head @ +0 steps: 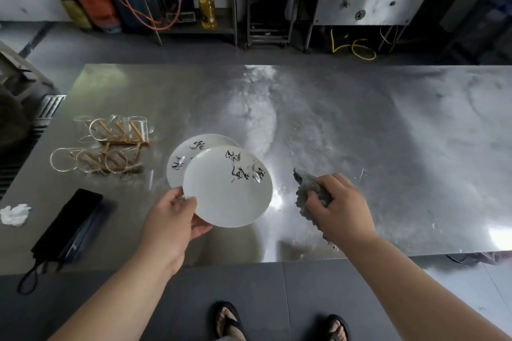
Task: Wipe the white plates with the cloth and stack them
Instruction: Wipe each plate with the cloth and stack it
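My left hand (174,216) grips the near-left rim of a white plate (227,188) with black brush marks, held above the steel table (360,133), thumb on top and fingers under. A second white plate (182,155) with similar marks lies on the table just behind and left of it, partly covered. To the right of the held plate, my right hand (340,205) clutches a crumpled grey cloth (307,185), apart from the plate.
Clear glasses on wooden racks (108,147) lie at the left. A black case with a strap (69,224) sits near the front-left edge, a crumpled white tissue (15,214) beside it. Shelves, a gas cylinder and an oil bottle (207,8) stand beyond the table.
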Demonstrator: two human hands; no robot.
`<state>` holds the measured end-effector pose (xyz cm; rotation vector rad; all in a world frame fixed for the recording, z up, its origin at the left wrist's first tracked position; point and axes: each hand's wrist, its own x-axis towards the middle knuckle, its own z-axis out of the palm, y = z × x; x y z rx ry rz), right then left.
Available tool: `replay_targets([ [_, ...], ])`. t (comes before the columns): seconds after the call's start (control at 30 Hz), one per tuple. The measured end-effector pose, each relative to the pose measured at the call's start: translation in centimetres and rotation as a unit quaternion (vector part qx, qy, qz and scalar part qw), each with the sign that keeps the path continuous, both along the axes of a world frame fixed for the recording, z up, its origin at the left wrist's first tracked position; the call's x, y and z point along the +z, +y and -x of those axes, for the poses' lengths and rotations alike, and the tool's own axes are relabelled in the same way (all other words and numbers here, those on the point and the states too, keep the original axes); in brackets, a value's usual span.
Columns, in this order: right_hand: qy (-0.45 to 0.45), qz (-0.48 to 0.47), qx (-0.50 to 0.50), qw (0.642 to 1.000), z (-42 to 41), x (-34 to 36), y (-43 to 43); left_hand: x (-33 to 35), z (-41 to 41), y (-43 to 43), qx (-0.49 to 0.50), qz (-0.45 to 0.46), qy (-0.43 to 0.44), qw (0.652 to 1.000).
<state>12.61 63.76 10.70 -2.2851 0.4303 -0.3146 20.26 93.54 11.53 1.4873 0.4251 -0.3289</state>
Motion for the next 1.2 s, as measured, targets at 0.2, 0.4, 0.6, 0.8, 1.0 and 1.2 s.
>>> replay_targets([
  [0.2, -0.030, 0.023, -0.002, 0.999, 3.4, 1.5, -6.1, 0.0, 4.8, -8.3, -0.048, 0.039, 0.036, 0.997],
  [0.4, -0.027, 0.036, 0.013, 0.999, 7.0, 1.5, -13.6, -1.5, 9.7, -18.2, -0.071, 0.053, 0.068, 0.994],
  [0.6, -0.034, 0.046, 0.017, 0.998, 9.6, 1.0, -20.7, -2.8, 13.6, -25.7, -0.056, 0.077, 0.109, 0.989],
  [0.8, -0.039, 0.026, 0.022, 0.999, 11.3, 0.4, -24.8, -3.2, 15.5, -29.7, -0.058, 0.106, 0.133, 0.984],
  [1.0, -0.012, 0.067, 0.103, 0.992, 11.2, 1.2, -24.3, -2.4, 15.6, -30.7, -0.106, 0.113, 0.137, 0.978],
  [1.2, 0.019, 0.212, 0.145, 0.966, 12.3, 1.6, -20.6, -1.2, 15.5, -30.8, -0.145, 0.151, 0.120, 0.970],
])
